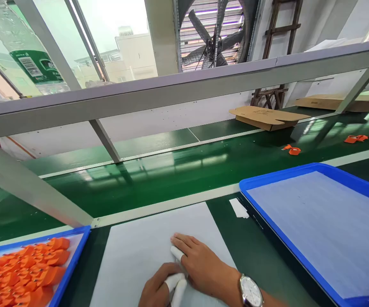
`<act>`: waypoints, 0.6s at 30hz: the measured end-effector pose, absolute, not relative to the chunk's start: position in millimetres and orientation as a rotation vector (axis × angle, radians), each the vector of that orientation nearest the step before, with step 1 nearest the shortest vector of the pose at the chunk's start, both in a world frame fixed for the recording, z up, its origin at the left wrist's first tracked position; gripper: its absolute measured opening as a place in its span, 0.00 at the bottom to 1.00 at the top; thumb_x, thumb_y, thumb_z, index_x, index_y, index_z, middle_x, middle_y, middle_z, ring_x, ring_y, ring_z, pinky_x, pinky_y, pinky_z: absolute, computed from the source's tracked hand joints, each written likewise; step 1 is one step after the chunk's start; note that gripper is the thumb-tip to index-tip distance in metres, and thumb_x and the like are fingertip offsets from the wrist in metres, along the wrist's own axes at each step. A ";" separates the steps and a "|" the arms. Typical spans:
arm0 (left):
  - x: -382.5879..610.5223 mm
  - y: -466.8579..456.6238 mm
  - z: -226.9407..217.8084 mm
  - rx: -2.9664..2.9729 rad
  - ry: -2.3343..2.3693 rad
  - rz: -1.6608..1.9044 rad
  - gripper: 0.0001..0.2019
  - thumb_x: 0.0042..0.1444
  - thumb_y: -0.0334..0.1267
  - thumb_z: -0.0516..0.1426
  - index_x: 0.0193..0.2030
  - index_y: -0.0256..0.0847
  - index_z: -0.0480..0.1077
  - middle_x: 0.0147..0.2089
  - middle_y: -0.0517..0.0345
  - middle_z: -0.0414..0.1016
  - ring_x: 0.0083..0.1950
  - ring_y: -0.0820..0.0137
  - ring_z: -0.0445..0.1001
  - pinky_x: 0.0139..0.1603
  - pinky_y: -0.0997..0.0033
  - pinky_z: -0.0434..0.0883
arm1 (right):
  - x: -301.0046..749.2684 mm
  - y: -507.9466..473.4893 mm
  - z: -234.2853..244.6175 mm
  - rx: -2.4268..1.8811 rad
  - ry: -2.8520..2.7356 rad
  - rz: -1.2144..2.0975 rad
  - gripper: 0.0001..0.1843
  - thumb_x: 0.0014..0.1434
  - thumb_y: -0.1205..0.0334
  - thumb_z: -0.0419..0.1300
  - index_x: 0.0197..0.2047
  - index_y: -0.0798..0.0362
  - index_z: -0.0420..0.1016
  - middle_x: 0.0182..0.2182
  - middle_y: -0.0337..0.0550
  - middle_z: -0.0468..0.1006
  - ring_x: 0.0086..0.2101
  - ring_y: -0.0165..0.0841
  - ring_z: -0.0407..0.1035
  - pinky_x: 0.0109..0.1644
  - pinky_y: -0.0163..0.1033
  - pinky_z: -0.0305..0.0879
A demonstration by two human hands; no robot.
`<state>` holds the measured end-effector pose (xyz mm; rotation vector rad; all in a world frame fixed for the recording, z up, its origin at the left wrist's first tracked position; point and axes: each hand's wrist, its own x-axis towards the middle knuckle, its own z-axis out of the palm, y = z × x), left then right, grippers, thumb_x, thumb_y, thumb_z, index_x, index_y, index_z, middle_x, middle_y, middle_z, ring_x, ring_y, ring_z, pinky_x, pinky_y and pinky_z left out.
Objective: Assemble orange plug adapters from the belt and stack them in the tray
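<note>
Both of my hands rest on a white sheet [146,251] lying on the green bench in front of me. My right hand [200,264], with a watch [251,291] on its wrist, lies flat on the sheet with the fingers stretched out and a white cot on one finger. My left hand [157,290] sits at the bottom edge, curled, its white-capped fingertips pressed together under the right hand's thumb side. Whatever lies between them is hidden.
A blue tray [72,260] of several orange plastic parts [27,268] stands at the lower left. A larger blue tray [286,175] lined with white stands on the right. Beyond runs a green conveyor belt [171,170] with orange pieces [293,150] and flat cardboard boxes [267,117]. A slanted metal frame [27,187] crosses on the left.
</note>
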<state>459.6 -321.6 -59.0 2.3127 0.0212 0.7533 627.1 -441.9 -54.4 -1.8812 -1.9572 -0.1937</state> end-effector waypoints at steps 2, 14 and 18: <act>460.6 -321.4 -46.5 2.246 0.096 0.712 0.11 0.66 0.33 0.52 0.52 0.45 0.70 0.47 0.49 0.76 0.37 0.69 0.76 0.35 0.72 0.75 | 626.2 -441.3 -58.0 -1.869 -1.931 -0.231 0.13 0.64 0.70 0.57 0.47 0.60 0.80 0.64 0.54 0.69 0.64 0.47 0.62 0.67 0.50 0.65; 462.1 -310.0 -34.4 2.071 0.273 0.524 0.11 0.67 0.34 0.54 0.52 0.46 0.73 0.43 0.54 0.75 0.35 0.72 0.70 0.35 0.71 0.72 | 623.2 -436.7 -49.9 -1.615 -1.865 -0.457 0.18 0.60 0.78 0.50 0.51 0.63 0.74 0.51 0.62 0.78 0.54 0.47 0.71 0.55 0.56 0.75; 462.6 -310.9 -29.8 2.191 0.196 0.615 0.14 0.67 0.30 0.52 0.54 0.45 0.72 0.43 0.54 0.75 0.36 0.71 0.70 0.35 0.71 0.72 | 623.5 -437.4 -46.0 -1.565 -1.845 -0.437 0.23 0.58 0.80 0.49 0.55 0.62 0.69 0.49 0.60 0.78 0.52 0.45 0.71 0.52 0.55 0.76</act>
